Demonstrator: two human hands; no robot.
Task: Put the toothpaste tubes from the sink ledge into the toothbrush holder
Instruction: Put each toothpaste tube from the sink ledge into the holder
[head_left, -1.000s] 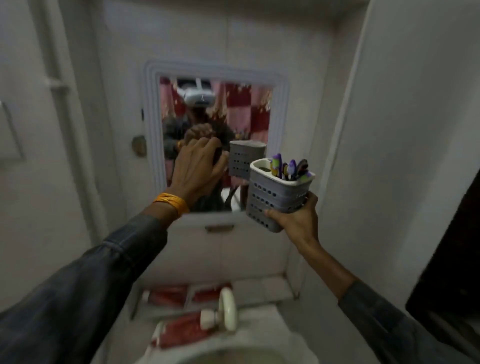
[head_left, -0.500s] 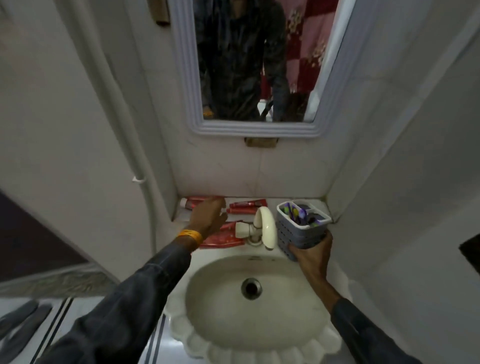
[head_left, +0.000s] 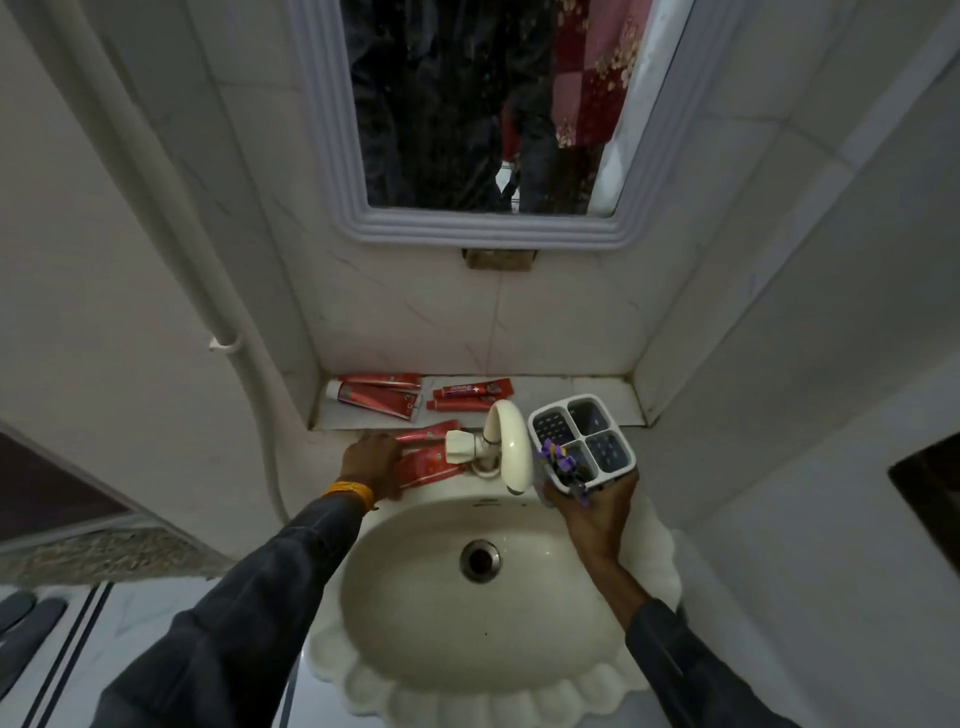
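Observation:
My right hand holds a grey four-compartment toothbrush holder tilted over the sink's right rim; purple toothbrushes stick out of its near left compartment. My left hand rests fingers-down on a red toothpaste tube lying on the sink rim left of the tap. Another red tube lies just behind it. On the tiled ledge lie more red tubes: two at the left and two nearer the middle.
A cream tap arches over the white basin between my hands. A mirror hangs above the ledge. White tiled walls close in on both sides, with a pipe on the left wall.
The view has dropped from the mirror to the sink. My left hand has come back from the ledge onto the tube beside the tap. My right hand has tilted the holder toward me.

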